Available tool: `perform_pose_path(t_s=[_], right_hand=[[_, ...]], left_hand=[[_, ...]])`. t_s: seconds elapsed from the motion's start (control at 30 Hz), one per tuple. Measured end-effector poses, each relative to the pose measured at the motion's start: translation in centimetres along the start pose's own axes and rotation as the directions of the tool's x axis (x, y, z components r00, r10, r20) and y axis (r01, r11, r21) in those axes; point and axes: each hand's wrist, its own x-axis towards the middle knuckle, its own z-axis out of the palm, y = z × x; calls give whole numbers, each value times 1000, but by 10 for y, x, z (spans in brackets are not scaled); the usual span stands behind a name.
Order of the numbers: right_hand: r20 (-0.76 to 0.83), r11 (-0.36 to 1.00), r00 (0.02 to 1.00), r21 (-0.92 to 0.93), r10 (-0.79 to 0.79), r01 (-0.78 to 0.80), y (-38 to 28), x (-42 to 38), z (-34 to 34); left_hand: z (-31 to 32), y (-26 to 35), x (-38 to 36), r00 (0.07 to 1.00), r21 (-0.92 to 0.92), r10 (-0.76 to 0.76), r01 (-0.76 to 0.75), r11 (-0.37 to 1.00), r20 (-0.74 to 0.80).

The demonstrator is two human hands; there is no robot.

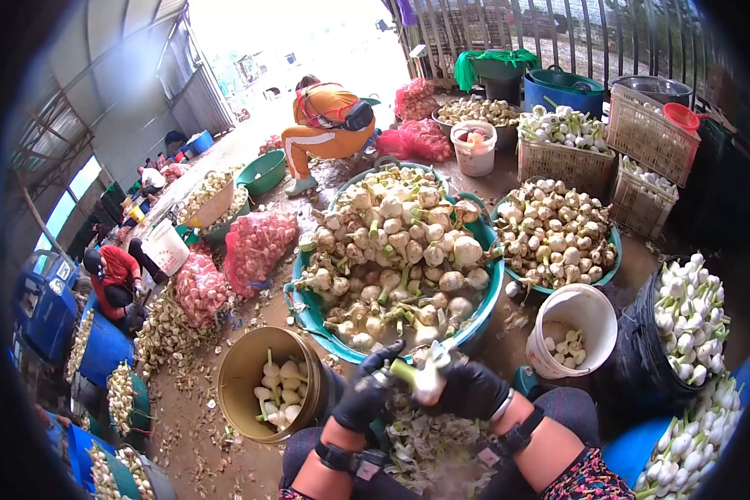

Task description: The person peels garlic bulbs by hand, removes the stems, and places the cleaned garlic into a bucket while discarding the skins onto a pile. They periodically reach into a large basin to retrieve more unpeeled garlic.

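Observation:
In front of my lap, a white garlic bulb [429, 379] with a pale green stem points left. My right hand [473, 392], in a black glove, is closed on the bulb. Also gloved in black, my left hand [365, 393] is closed beside the stem end; a small shiny spot shows at its fingers, but what it grips is hidden. Just beyond both hands stands a large teal tub [492, 287] heaped with garlic bulbs [392, 225], the nearer ones lying in murky water. Below the hands, loose garlic peels [442, 446] are piled between my knees.
A tan bucket [233, 392] with trimmed bulbs stands left, a white bucket [596, 321] with a few pieces right. Black bin [637, 333], crates [567, 162] and a basin [617, 250] hold garlic at right. Mesh sacks [258, 246] and co-workers [329, 121] are farther off.

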Motion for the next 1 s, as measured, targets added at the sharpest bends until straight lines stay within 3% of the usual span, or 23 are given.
perform_pose_path(t_s=[0.03,0.07,0.1,0.13,0.17,0.2,0.23,0.27,0.3,0.33,0.37,0.43,0.47,0.5,0.53,0.6,0.63,0.67,0.7,0.77,0.9,0.97,1.0], right_hand=[[-69,998,996,-34,-62,60,-6,1,11],[-26,993,997,-90,-76,73,-13,1,19],[-23,876,978,-450,-207,175,-13,4,20],[18,631,947,-742,-321,228,-8,7,20],[217,193,940,-943,-262,272,-7,22,1],[185,269,927,-922,-327,279,-5,21,9],[141,346,912,-894,-385,284,-4,17,19],[-171,915,960,-377,-219,142,-2,12,24],[-161,866,959,-483,-235,131,-4,9,17],[-226,787,928,-608,-296,103,-9,8,23],[-205,610,818,-765,-537,208,-2,13,23],[74,111,616,-960,-784,256,4,16,18],[286,-175,564,-954,-774,244,1,14,18],[422,-331,579,-906,-697,263,2,9,26],[516,-456,614,-848,-597,269,7,11,29],[223,-543,955,-836,-198,83,24,6,33],[225,-538,954,-838,-199,86,24,7,32],[-11,-490,993,-869,-113,-65,22,7,32],[-244,-458,970,-861,-9,-221,19,6,34],[-328,-525,945,-806,10,-274,5,3,36],[-531,-550,846,-694,-43,-463,17,5,24],[-507,-567,861,-721,39,-398,16,5,21],[-484,-582,866,-742,124,-332,16,4,19]], left_hand=[[-8,5,-1,991,-201,-98,115,973,95],[-12,3,-3,955,317,174,-246,916,239],[-2,11,-6,938,378,213,-308,873,273],[10,18,-7,921,431,239,-359,828,307],[7,5,-5,966,332,138,-207,920,219],[-2,-3,6,836,424,367,-530,734,408],[-9,-11,8,844,404,370,-517,755,387],[-7,0,2,917,482,270,-387,786,294],[1,-2,3,952,423,245,-303,854,186],[-1,0,4,957,499,225,-286,818,180],[-5,-2,5,920,629,313,-389,673,234],[-15,-11,15,779,753,534,-557,351,328],[-18,-12,22,656,766,662,-614,188,364],[-24,-8,19,722,875,599,-478,70,346],[-27,-4,18,767,889,567,-440,125,300],[-26,-19,25,815,680,579,-433,592,15],[-32,-21,16,794,764,601,-443,469,92],[-32,-18,15,800,766,593,-439,469,95],[-33,-15,16,751,830,619,-483,279,230],[-37,-15,16,693,868,615,-496,29,376],[-38,-11,9,794,911,594,-328,248,124],[-38,0,4,854,309,485,-417,855,-188],[-39,5,1,901,-129,334,-380,916,-278]])
